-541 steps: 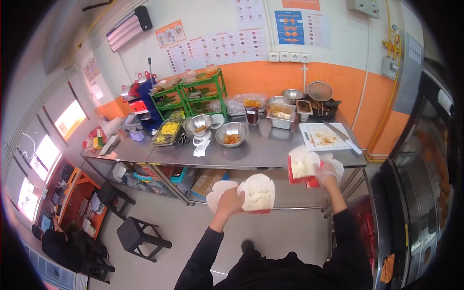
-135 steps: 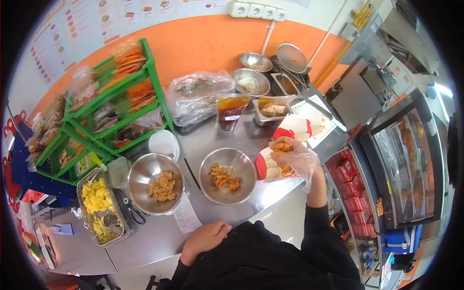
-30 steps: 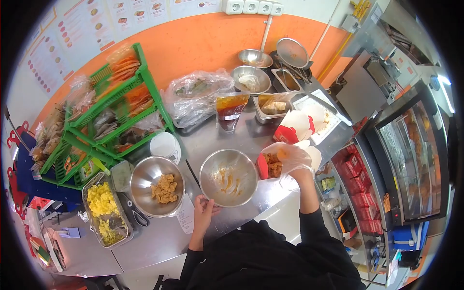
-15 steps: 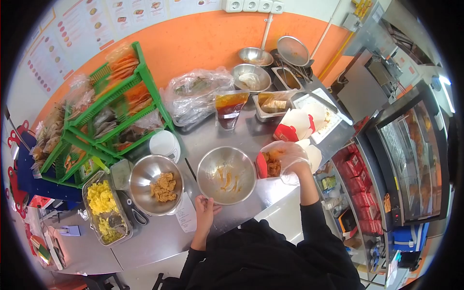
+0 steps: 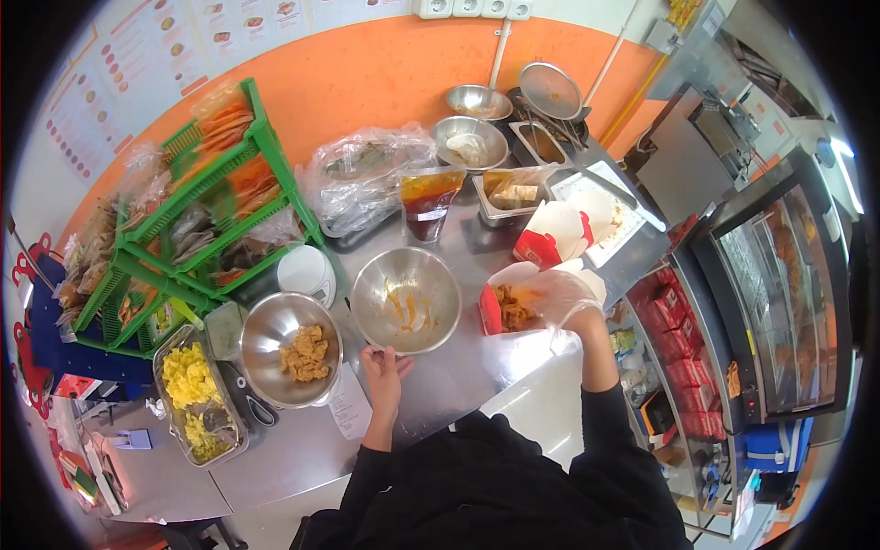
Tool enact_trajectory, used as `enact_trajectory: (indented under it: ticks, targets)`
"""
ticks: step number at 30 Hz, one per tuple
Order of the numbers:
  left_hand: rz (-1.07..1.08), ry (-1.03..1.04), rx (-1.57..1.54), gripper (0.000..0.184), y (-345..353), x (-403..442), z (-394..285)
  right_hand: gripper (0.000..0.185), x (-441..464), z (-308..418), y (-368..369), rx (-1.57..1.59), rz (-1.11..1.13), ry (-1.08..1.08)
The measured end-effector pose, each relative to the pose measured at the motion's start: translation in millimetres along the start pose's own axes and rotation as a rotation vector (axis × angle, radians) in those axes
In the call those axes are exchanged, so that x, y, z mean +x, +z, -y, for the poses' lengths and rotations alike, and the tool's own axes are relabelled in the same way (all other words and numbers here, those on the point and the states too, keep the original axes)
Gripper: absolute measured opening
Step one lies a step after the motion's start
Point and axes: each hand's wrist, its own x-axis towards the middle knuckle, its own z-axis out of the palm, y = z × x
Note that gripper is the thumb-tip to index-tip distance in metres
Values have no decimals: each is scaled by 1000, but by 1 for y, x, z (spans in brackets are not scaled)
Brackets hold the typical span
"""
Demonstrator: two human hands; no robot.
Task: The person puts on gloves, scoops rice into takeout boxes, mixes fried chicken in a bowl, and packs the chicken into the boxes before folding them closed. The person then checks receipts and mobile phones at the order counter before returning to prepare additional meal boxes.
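Fingers of the left hand (image 5: pixel 384 369) pinch the near rim of a sauce-streaked steel mixing bowl (image 5: pixel 406 291), which sits just beyond them. Right of them, the right hand (image 5: pixel 570 308), in a clear plastic glove (image 5: pixel 550 297), is at a takeaway box (image 5: pixel 490 313) holding fried chicken (image 5: pixel 515 313); whether its fingers grip, I cannot tell.

White-and-orange wall (image 5: pixel 367 78), row of white sockets (image 5: pixel 468 8), steel table (image 5: pixel 449 394), pale floor (image 5: pixel 541 417), glass-fronted cabinet (image 5: pixel 779 275) at right.
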Motion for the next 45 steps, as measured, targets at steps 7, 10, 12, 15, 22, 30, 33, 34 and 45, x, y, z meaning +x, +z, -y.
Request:
enact_trajectory:
  ticks: [7,10,12,15,22,30,33,34,45]
  targets:
    - [-6,-82,-51,34,4,-8,-11,17,0,2,4,-108,115,-85]
    - [19,-71,-42,34,5,-6,-12,19,-3,4,1,-50,143,-122]
    - [17,-73,-12,35,3,-10,-11,21,-8,12,-11,-73,188,-56]
    - [18,-91,-22,36,3,-9,-11,22,-11,6,-7,-9,56,-113]
    - [6,-88,-29,42,7,-15,-5,24,-20,15,-19,36,88,-5]
    - [6,-135,-54,49,-1,-13,0,29,-41,51,-46,-38,10,31]
    - [39,-101,-10,50,-4,-14,1,30,-36,87,-54,290,-160,-244]
    - [35,-102,2,51,-4,-15,0,31,-25,92,-39,288,-183,-366]
    - [5,83,286,89,21,-26,15,51,75,131,155,-98,273,-250]
